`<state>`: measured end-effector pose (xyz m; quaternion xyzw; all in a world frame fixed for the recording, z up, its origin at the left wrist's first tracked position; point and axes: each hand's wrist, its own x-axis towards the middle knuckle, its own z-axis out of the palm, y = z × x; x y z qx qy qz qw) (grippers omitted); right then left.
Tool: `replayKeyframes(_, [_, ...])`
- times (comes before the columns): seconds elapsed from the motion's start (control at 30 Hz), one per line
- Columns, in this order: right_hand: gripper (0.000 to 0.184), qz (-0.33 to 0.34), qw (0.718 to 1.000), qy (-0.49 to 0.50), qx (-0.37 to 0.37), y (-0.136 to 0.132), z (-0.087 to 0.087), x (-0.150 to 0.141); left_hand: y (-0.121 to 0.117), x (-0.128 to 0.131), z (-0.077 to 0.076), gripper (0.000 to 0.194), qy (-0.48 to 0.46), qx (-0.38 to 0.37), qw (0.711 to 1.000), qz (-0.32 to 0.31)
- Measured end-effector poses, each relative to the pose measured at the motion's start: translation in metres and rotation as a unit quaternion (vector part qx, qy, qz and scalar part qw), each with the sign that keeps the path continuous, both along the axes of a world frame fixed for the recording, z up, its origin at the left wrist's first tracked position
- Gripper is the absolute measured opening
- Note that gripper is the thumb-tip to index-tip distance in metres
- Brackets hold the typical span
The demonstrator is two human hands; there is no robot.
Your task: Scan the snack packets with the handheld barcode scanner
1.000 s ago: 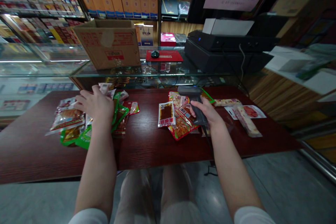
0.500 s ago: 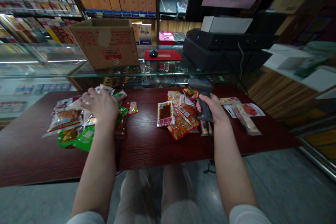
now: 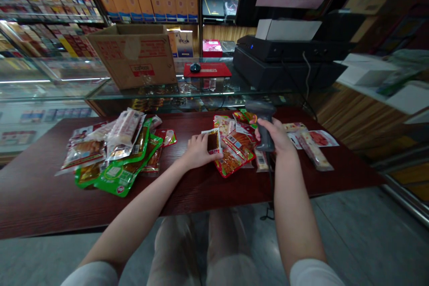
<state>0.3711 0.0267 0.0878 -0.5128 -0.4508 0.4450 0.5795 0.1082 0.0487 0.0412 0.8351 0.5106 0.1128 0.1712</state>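
My left hand (image 3: 198, 152) is closed on a small snack packet (image 3: 213, 142) with a dark window and white edges, its thumb along the lower edge and its fingers on the left side. The packet is at the left of a loose pile of red-edged snack packets (image 3: 233, 159). In my right hand (image 3: 277, 136) is a dark grey barcode scanner (image 3: 265, 137), gripped by its handle and held over the right side of that pile. Its cable hangs down past the table edge. On the left of the table lies a heap of snack packets, among them green ones (image 3: 115, 178) and a whitish wrapped one (image 3: 125, 129).
A long wrapped snack (image 3: 314, 154) and a flat white packet (image 3: 323, 139) lie right on the dark red table (image 3: 174, 187). Behind is a glass counter bearing an open cardboard box (image 3: 134, 60), a mouse (image 3: 195, 67) on a red mat, and black machines (image 3: 264, 67).
My left hand has left the heap on the left and moved right to the small dark snack packet, taking hold of it. The scanner in my right hand has shifted slightly right.
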Motion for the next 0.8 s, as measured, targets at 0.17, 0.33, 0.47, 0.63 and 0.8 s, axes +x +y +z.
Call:
replayKeyframes(0.17, [0.035,0.012,1.0,-0.004,-0.002,-0.001,0.001,-0.002,0.004,-0.007,-0.005,0.076,0.031,0.003,0.999,0.016])
replayKeyframes(0.33, [0.035,0.017,1.0,-0.009,0.003,-0.001,-0.001,-0.003,0.012,-0.022,-0.01,0.075,0.046,0.062,0.991,0.111])
replayKeyframes(0.47, [0.032,0.027,1.0,-0.015,-0.004,0.0,-0.002,-0.005,0.022,-0.033,-0.006,0.081,0.095,0.082,0.982,0.144])
replayKeyframes(0.63, [0.032,0.048,0.999,-0.013,-0.014,-0.003,0.001,-0.008,0.03,-0.044,0.001,0.063,0.103,0.027,0.985,0.137])
replayKeyframes(0.8, [0.034,0.131,0.991,-0.017,-0.028,-0.01,0.004,-0.009,0.025,-0.049,0.011,0.081,-0.065,0.049,0.993,0.089])
